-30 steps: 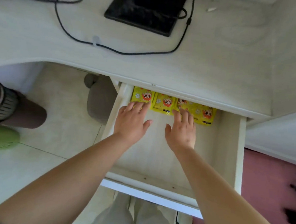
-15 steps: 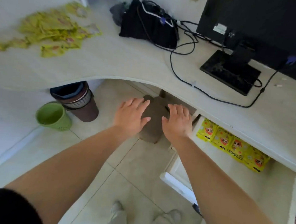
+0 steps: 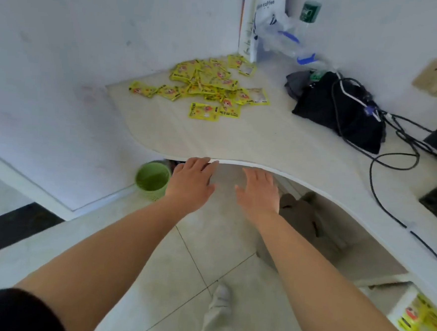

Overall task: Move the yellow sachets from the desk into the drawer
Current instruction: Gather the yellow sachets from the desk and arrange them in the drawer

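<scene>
A loose heap of yellow sachets (image 3: 207,87) lies in the far corner of the white desk (image 3: 252,142). More yellow sachets (image 3: 423,324) sit in the open drawer (image 3: 399,304) at the lower right edge of the view. My left hand (image 3: 190,181) and my right hand (image 3: 258,191) hover palm down, fingers spread, at the desk's curved front edge, well short of the heap. Both hands hold nothing.
A black bag (image 3: 342,112) with cables (image 3: 383,161) lies on the desk to the right of the heap. A white coffee bag (image 3: 263,21) and plastic bottles (image 3: 299,34) stand in the corner. A green bin (image 3: 153,180) sits on the floor under the desk.
Both hands left the drawer empty and swung left and up to the desk's front edge. The view turned from the drawer toward the heap in the corner.
</scene>
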